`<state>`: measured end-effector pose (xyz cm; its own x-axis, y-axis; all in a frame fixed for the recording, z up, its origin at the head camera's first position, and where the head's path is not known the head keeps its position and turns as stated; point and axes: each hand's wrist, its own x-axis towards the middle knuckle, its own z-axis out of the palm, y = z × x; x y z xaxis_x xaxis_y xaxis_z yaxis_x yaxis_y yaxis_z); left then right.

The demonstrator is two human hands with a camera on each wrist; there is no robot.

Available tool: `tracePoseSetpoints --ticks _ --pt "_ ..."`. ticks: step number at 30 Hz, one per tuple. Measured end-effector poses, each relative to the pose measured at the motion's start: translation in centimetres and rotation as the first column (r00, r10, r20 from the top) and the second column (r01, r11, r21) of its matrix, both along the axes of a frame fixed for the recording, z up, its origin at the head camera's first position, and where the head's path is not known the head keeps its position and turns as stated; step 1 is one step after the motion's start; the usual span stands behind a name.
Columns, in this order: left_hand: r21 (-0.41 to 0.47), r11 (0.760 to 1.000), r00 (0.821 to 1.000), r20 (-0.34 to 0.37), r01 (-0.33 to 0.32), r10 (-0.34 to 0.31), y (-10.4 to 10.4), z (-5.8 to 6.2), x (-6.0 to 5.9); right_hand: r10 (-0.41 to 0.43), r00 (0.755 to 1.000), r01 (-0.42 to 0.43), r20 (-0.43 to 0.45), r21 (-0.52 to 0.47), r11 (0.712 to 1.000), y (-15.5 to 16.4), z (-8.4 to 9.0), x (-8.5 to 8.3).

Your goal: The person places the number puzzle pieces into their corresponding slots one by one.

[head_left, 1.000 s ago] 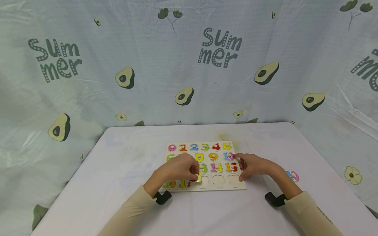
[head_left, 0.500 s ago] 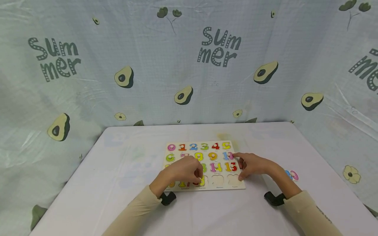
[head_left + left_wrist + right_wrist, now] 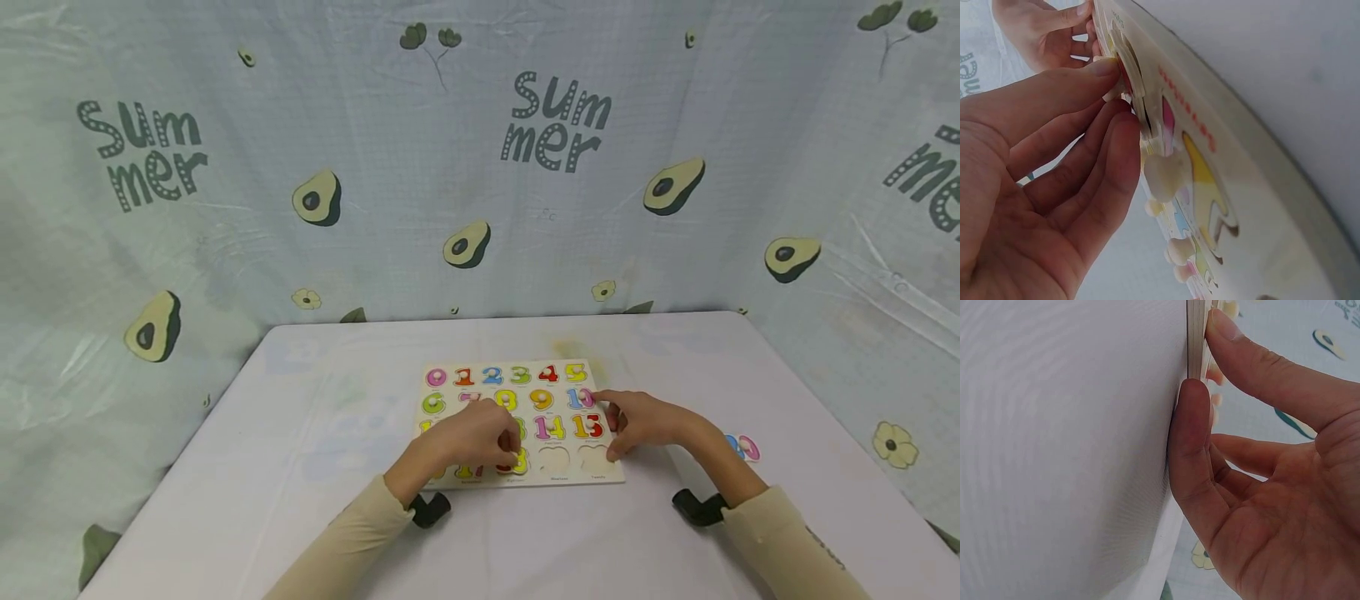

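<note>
A wooden number puzzle board (image 3: 537, 482) lies on the table, with colourful knobbed number pieces in its recesses. My left hand (image 3: 474, 435) pinches the red and yellow 18 piece (image 3: 521, 463) between thumb and fingers in the bottom row. In the left wrist view that piece (image 3: 1130, 70) sits tilted, partly raised above the board's face. My right hand (image 3: 651, 418) holds the board's right edge. In the right wrist view its thumb (image 3: 1229, 331) is on the face side and a finger (image 3: 1192, 419) lies against the edge.
Two bare recesses (image 3: 554, 459) follow to the right in the bottom row. A loose blue and pink number piece (image 3: 747, 448) lies on the table (image 3: 555, 550), right of the board and partly behind the right forearm. A printed curtain (image 3: 375, 150) hangs behind.
My left hand has moved slightly right with the 18 piece, bringing it over its recess. More of the pieces behind that hand now show. The right hand has stayed put.
</note>
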<state>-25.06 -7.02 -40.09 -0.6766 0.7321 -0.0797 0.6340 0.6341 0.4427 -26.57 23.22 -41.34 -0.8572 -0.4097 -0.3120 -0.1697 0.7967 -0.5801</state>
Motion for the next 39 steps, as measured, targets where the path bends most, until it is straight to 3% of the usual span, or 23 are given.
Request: tracePoseSetpoints --ticks 10,17,39 --pt "0.018 1.0 1.0 0.016 0.006 -0.006 0.08 -0.68 -0.05 0.0 1.0 0.0 0.004 -0.017 1.0 -0.16 -0.12 -0.06" --pt "-0.013 1.0 1.0 0.013 0.014 -0.014 -0.12 -0.47 -0.08 -0.001 1.0 0.001 0.008 -0.015 1.0 -0.24 0.16 0.03" --pt "0.001 1.0 1.0 0.017 -0.001 0.001 -0.34 -0.47 -0.14 0.005 1.0 -0.005 -0.001 -0.002 1.0 -0.04 0.04 -0.1"
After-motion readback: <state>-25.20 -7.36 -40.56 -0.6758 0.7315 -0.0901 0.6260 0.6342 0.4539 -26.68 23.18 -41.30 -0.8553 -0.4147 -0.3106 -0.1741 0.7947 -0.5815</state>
